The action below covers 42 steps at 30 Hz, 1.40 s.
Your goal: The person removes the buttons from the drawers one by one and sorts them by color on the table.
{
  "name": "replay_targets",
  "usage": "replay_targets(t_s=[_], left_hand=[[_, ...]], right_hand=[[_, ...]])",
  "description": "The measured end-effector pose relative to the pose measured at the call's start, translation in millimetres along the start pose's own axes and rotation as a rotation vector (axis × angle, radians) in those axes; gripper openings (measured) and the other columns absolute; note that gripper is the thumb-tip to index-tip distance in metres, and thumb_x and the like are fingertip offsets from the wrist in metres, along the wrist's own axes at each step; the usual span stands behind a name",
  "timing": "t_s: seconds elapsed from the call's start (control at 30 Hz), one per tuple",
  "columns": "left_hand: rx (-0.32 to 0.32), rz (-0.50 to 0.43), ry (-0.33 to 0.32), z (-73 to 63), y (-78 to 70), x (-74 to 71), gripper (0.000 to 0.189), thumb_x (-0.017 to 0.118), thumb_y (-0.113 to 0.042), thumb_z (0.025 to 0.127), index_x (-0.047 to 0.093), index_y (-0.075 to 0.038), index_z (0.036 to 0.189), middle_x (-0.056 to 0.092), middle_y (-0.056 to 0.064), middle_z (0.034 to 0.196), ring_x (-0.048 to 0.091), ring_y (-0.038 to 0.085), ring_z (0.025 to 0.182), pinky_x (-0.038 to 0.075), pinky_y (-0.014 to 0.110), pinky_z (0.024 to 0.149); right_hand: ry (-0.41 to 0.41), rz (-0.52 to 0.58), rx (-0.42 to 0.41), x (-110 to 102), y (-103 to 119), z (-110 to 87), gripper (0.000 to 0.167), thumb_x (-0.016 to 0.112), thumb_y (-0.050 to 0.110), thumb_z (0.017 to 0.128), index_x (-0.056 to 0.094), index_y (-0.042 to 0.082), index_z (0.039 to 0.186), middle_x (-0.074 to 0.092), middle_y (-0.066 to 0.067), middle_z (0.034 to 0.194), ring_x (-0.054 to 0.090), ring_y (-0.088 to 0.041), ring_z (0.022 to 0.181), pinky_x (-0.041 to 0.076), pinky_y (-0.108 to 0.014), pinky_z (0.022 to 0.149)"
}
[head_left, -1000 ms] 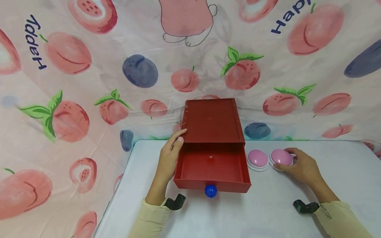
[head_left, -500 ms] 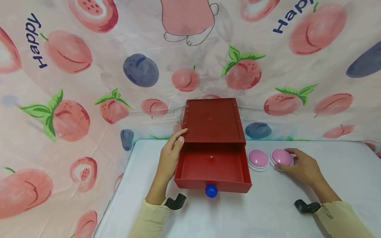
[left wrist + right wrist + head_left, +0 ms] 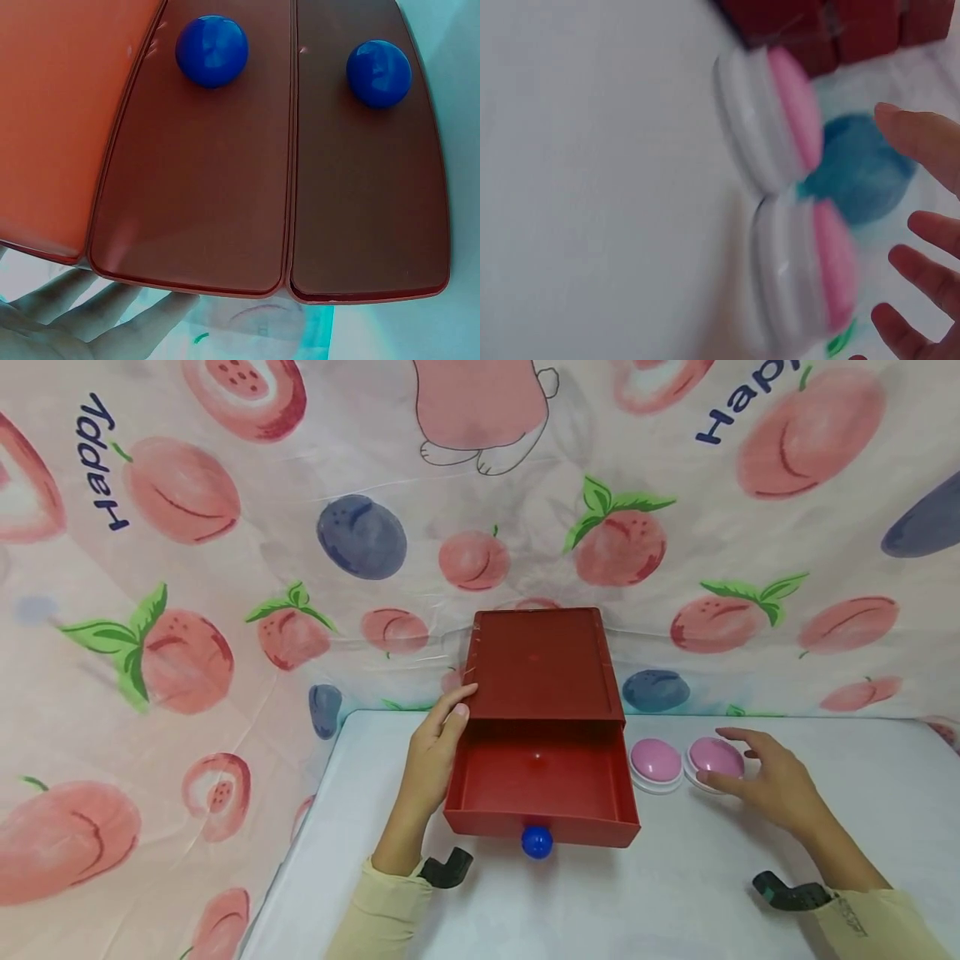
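Observation:
In the head view a red drawer cabinet (image 3: 536,664) stands at the middle of the table. Its top drawer (image 3: 543,789) is pulled out, with a blue knob (image 3: 537,842) on the front. My left hand (image 3: 431,756) rests along the cabinet's left side, fingers extended. Two pink domed push buttons on white bases sit right of the cabinet, a left push button (image 3: 656,762) and a right push button (image 3: 716,757). Over the right one my right hand (image 3: 776,781) hovers with thumb and fingers spread; the right wrist view shows the fingers (image 3: 926,277) apart from it.
The left wrist view shows two lower drawers (image 3: 191,172) with round blue knobs, both closed. A fruit-printed cloth (image 3: 510,518) hangs behind and to the left of the white table (image 3: 600,910). Black wrist mounts (image 3: 448,868) stick out from both sleeves.
My right hand has let go of the right push button and drawn back slightly to the right, its fingers spreading. The left hand stays on the cabinet.

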<state>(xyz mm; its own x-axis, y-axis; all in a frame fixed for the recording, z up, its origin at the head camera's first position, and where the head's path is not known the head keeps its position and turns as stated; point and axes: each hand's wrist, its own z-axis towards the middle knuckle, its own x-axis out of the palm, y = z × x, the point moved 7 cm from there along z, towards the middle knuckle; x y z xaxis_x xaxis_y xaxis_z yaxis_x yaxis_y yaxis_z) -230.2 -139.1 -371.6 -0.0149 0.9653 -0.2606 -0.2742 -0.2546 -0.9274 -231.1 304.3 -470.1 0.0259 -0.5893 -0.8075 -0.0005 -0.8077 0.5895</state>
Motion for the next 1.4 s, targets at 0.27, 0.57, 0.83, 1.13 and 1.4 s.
replay_targets(t_s=[0.27,0.57,0.83,1.13,1.4], left_hand=[[0.006,-0.014,0.008,-0.3,0.5,0.4,0.036,0.047,-0.041,0.108,0.058,-0.035,0.142,0.055,-0.003,0.148,0.054,0.022,0.13,0.045,0.052,0.109],[0.01,-0.005,0.009,0.1,1.1,1.1,0.036,0.046,-0.042,0.108,0.058,-0.037,0.141,0.055,-0.004,0.147,0.054,0.023,0.13,0.047,0.053,0.109],[0.011,0.003,0.007,0.5,1.3,1.1,0.036,0.046,-0.042,0.108,0.058,-0.037,0.142,0.056,-0.003,0.146,0.055,0.023,0.128,0.048,0.053,0.107],[0.019,0.013,-0.007,0.3,0.4,0.5,0.034,0.046,-0.043,0.108,0.06,-0.039,0.139,0.058,-0.005,0.143,0.056,0.02,0.125,0.047,0.048,0.105],[0.017,0.011,-0.001,0.5,1.6,-0.2,0.035,0.046,-0.042,0.108,0.059,-0.036,0.141,0.057,-0.002,0.144,0.056,0.022,0.125,0.048,0.049,0.103]], right_hand=[[-0.075,0.045,-0.133,-19.2,64.7,-21.6,0.067,0.075,0.05,0.09,0.056,0.014,0.143,0.059,-0.019,0.139,0.055,-0.04,0.118,0.056,-0.059,0.088],[-0.193,0.112,-0.289,-38.5,131.9,-52.4,0.044,0.083,0.031,0.087,0.069,0.028,0.128,0.07,0.004,0.112,0.053,0.004,0.096,0.051,-0.013,0.073],[-0.222,0.254,-0.503,-41.7,186.6,-81.2,0.047,0.085,0.005,0.08,0.073,0.026,0.12,0.071,0.014,0.107,0.057,-0.005,0.088,0.054,-0.02,0.069],[-0.101,0.31,-0.651,-19.3,218.8,-96.0,0.046,0.091,0.009,0.074,0.075,0.022,0.115,0.07,0.011,0.093,0.052,-0.003,0.074,0.046,-0.021,0.056],[-0.103,0.281,-0.684,-6.8,225.1,-98.0,0.035,0.093,0.017,0.073,0.08,0.03,0.103,0.073,0.023,0.09,0.051,0.0,0.068,0.046,-0.019,0.052]])
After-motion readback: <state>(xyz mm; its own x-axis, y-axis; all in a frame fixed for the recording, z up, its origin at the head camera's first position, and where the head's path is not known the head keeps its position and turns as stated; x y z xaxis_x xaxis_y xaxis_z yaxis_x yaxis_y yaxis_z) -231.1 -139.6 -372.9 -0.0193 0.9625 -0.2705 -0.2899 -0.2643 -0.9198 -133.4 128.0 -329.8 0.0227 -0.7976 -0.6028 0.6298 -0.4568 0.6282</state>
